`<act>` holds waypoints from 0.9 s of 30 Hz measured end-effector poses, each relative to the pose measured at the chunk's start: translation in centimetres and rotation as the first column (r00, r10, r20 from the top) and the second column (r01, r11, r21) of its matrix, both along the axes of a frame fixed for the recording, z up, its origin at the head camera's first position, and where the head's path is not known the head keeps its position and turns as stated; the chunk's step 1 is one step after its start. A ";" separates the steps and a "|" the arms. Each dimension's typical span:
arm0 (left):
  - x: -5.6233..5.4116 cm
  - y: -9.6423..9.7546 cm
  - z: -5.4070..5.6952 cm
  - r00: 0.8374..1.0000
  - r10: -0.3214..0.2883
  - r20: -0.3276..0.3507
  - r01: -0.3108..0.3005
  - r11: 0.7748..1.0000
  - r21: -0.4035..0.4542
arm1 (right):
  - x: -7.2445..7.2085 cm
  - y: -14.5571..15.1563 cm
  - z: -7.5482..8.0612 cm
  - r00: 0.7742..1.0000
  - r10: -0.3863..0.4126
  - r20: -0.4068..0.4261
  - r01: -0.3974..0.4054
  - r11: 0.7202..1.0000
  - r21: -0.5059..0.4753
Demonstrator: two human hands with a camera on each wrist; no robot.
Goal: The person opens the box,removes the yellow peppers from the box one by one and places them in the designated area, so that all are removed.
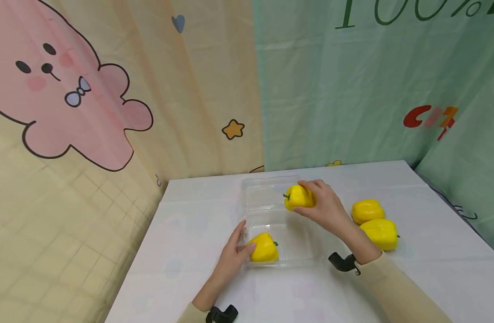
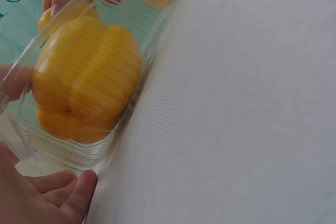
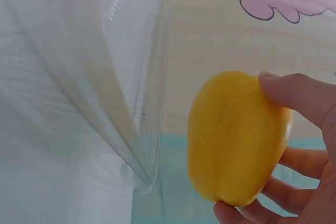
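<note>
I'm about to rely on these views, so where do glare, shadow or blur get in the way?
Head: the clear container blends into the white tablecloth, with soft shadows; left wrist: light streaks on the container cross the yellow pepper inside; right wrist: pale, hazy reflections on the container, while the held pepper shows clearly.

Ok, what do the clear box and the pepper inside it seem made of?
Clear box: probably thin, glossy plastic; its ribbed walls are see-through and catch highlights. Pepper: smooth, shiny yellow skin and a green stem; real flesh or moulded plastic, I can't tell.
</note>
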State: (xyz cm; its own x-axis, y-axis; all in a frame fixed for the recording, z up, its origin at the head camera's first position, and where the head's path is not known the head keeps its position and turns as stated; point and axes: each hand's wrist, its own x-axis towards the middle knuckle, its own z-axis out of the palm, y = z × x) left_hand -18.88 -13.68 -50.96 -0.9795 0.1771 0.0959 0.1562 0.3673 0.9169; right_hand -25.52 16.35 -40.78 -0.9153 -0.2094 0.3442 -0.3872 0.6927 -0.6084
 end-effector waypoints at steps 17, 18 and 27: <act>-0.1 0.0 -0.1 1.000 0.011 -0.006 -0.011 1.000 -0.009 | -0.2 1.2 0.1 1.000 -0.015 -0.004 0.015 1.000 0.015; 0.0 0.0 -0.1 1.000 0.009 -0.011 -0.009 1.000 -0.010 | -0.2 1.3 0.0 1.000 -0.015 -0.002 0.015 1.000 0.017; 0.1 0.0 -0.1 1.000 0.004 -0.002 -0.004 1.000 -0.015 | -0.2 1.9 -0.1 1.000 -0.022 0.000 0.022 0.999 0.026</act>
State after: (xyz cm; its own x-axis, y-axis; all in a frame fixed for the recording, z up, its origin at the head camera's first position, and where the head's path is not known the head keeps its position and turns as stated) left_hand -18.82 -13.70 -51.02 -0.9799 0.1750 0.0955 0.1568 0.3812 0.9111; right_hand -25.74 18.27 -40.90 -0.9199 -0.1979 0.3385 -0.3713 0.7168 -0.5901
